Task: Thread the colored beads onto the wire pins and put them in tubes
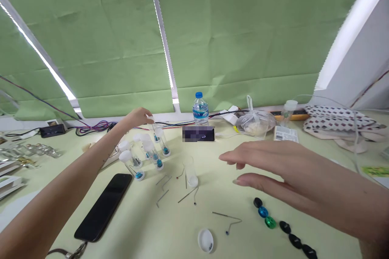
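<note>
My left hand (pixel 137 118) reaches to the far left, its fingers closed round the white cap of a clear tube (pixel 156 131) with a small blue piece inside. This tube stands at the back of a cluster of similar capped tubes (pixel 148 151). My right hand (pixel 282 174) hovers over the right side of the table, fingers stretched out and holding nothing. Between the hands stands an uncapped clear tube (pixel 191 174). Bent metal rods (pixel 162 198) lie around it. A white cap (pixel 206 240) with small dark bits inside rests at the front.
A black phone (pixel 105 206) lies left of centre. Blue, green and black knobs (pixel 263 211) lie beneath my right hand. Farther back are a water bottle (pixel 200 109), a lit phone (pixel 199 134), a knotted plastic bag (pixel 255 121) and cables (pixel 94 127).
</note>
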Tool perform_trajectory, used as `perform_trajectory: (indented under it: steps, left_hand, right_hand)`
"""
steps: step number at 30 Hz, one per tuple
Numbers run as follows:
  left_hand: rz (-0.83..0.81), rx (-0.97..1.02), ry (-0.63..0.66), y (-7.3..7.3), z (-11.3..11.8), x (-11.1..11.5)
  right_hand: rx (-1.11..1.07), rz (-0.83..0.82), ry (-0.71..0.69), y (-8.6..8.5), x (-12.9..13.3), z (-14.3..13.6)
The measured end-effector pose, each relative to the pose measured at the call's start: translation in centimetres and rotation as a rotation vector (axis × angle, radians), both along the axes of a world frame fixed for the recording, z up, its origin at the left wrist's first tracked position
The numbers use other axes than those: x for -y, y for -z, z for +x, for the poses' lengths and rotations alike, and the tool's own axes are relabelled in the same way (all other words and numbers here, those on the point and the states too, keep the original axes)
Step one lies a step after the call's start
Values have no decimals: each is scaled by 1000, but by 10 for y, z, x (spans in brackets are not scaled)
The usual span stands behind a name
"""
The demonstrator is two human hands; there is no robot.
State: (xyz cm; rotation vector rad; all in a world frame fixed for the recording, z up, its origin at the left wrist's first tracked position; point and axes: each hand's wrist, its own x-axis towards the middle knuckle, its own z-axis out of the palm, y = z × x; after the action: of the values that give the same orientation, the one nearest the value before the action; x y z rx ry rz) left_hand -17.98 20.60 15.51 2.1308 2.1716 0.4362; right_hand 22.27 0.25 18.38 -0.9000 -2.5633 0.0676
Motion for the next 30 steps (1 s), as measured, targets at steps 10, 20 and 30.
perform_trajectory:
  steps: [10, 20, 30]
  left_hand:
    - [-264, -59, 2, 22, 0, 2]
    - [-239, -18, 27, 15, 2, 19]
    - [503, -23, -15, 16, 25, 104]
  right_hand:
    - [32, 15, 82, 10, 1, 7]
    - [29, -42, 123, 12, 6, 11]
    - [83, 66, 196, 18, 4, 18]
